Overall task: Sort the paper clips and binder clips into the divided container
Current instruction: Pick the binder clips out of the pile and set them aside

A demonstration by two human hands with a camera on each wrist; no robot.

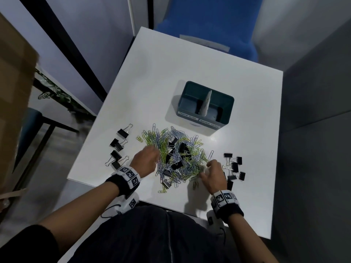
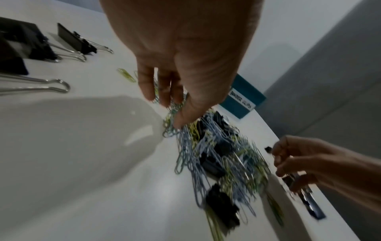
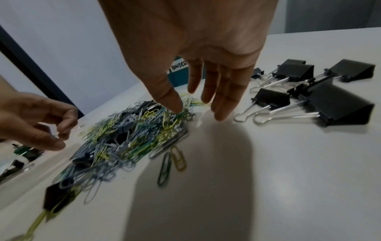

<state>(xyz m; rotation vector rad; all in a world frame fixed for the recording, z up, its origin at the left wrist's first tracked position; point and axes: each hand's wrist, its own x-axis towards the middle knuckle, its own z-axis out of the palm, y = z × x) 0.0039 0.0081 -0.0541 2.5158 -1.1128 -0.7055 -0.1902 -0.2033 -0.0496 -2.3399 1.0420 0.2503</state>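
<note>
Left hand [image 1: 145,161] pinches paper clips [image 1: 176,156] at pile's left | right hand [image 1: 213,174] fingers spread, empty | advice: lift small bunches, shake binder clips [image 1: 234,167] free.

one divided container [image 1: 222,103], two hands, uncounted clips.

Left hand [image 2: 181,48] wrist view: pile of clips [image 2: 216,156] below the grip motion-blurred, so can't tell if fingertips pinch a clip. Container [image 2: 243,97] beyond the grip mostly hidden by the palm. Right hand [image 3: 195,40] covers most of the label [image 3: 179,65].
</note>
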